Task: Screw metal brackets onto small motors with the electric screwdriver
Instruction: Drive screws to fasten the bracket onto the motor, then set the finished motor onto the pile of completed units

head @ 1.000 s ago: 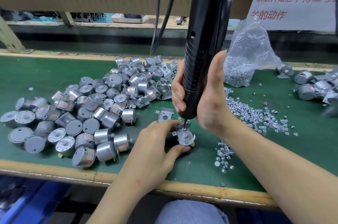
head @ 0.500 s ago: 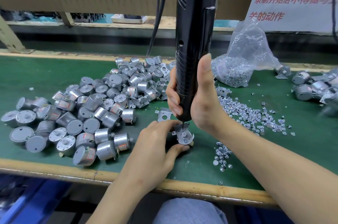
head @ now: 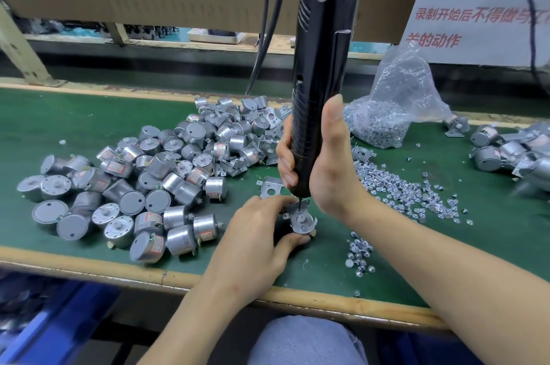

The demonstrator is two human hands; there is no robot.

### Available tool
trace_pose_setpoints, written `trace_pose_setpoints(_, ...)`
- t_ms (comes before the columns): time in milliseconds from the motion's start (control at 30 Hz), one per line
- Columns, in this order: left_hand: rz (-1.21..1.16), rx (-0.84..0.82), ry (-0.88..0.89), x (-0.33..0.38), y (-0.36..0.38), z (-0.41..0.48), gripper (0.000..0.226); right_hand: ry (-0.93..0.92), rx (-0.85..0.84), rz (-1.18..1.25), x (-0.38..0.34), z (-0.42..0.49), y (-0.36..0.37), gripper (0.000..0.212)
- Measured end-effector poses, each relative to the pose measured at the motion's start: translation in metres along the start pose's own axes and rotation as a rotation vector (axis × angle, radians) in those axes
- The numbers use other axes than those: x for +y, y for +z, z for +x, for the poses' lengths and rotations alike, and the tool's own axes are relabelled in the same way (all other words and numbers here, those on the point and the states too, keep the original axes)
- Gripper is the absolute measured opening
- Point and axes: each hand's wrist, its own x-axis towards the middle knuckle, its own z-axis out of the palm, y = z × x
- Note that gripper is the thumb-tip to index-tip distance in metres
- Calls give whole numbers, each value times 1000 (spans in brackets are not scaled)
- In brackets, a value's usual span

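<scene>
Factory assembly line workstation.
Green bench mat [head: 74, 114] carries a bulk pile of motors [head: 143, 183] at 9 o'clock, bagged screws [head: 384, 123] at 2 o'clock; cable-hung electric screwdriver [head: 321, 73] at 12 o'clock.

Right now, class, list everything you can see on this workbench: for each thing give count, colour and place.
Loose motors: many, silver, piled left.
Motor with bracket: one, silver, centre front.
Spare bracket: one, silver, behind it.
Electric screwdriver: one, black, upright, tip on the bracket.
Screws: many, silver, scattered right.
Plastic bag: one, clear, right rear.
More motors: several, silver, far right.
Bench mat: green.
Left hand: holds the motor.
Right hand: grips the screwdriver.
</scene>
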Motion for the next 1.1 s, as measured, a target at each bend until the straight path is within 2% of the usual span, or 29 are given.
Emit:
trace_pose_setpoints(233, 28, -7, 5, 1, 0, 0, 49, -48, 96, -243, -6, -2, -6, 91)
trace_pose_setpoints(267, 30, -9, 10, 2, 1, -1, 48, -49, 110, -298, -9, -4, -11, 87)
trace_pose_setpoints(333, 35, -6, 23, 2, 1, -3, 45, -28, 170, -405, -15, -11, -22, 63)
trace_pose_setpoints(433, 52, 14, 53, 4, -1, -5, 43, 68, 277, -609, -19, -34, -38, 42)
trace_pose_setpoints(500, 37, 54, 88, 8, -1, -6, 41, 126, 351, -657, -18, -56, -41, 28)
trace_pose_setpoints(533, 18, 79, 106, 12, -1, -7, 40, 172, 385, -641, -18, -67, -39, 29)
trace_pose_setpoints(633, -32, 138, 160, 25, 2, -5, 41, 370, 400, -595, -17, -95, -32, 51)
trace_pose_setpoints(667, -45, 156, 178, 30, 3, -4, 43, 415, 372, -590, -17, -102, -30, 44)
trace_pose_setpoints(733, -63, 175, 212, 37, 6, -2, 47, 431, 343, -517, -19, -111, -28, 14)
trace_pose_setpoints(767, -72, 171, 222, 40, 7, 0, 51, 418, 352, -454, -22, -114, -29, 11)
trace_pose_setpoints(900, -119, 117, 179, 55, 17, 2, 66, 448, 571, -89, -34, -121, -50, 16)
trace_pose_setpoints(1000, -132, 68, 164, 65, 25, 1, 64, 421, 774, 69, -61, -116, -88, 22)
trace_pose_setpoints(1033, -135, 52, 162, 67, 27, 1, 63, 365, 845, 147, -74, -111, -105, 28)
trace_pose_setpoints(1100, -137, 24, 153, 71, 30, -1, 61, 167, 977, 517, -101, -104, -133, 52)
